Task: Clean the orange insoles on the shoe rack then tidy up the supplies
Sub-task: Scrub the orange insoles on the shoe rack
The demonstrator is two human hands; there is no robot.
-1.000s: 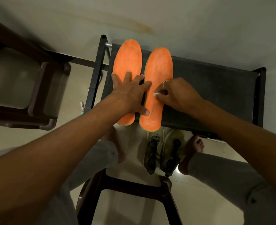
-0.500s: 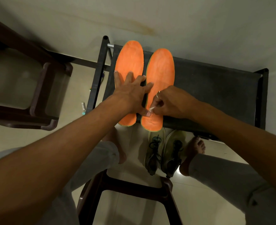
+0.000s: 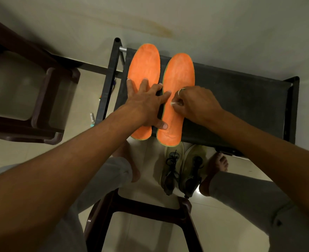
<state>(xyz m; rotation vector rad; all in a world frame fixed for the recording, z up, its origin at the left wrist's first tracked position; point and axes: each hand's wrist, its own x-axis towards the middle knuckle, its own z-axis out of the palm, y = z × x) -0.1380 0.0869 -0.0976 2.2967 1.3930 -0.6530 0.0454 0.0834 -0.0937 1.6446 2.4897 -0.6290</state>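
Toeward on the right insole (image 3: pixel 179 73), the white wad (image 3: pixel 173 103) pinched by the right hand (image 3: pixel 197 104) was drawn; likely floppy insoles (image 3: pixel 144 64) are pinned by the spread left hand (image 3: pixel 144 104).

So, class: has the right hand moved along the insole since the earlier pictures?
Yes. The right hand, pinching a white wipe, slid toward the heel of the right-hand insole, then came back up to its middle.

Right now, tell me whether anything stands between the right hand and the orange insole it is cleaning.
Nothing visible blocks it. The right hand pinches a small white wad against the right orange insole. The left hand presses flat beside it, its index finger near the wad, not under it.
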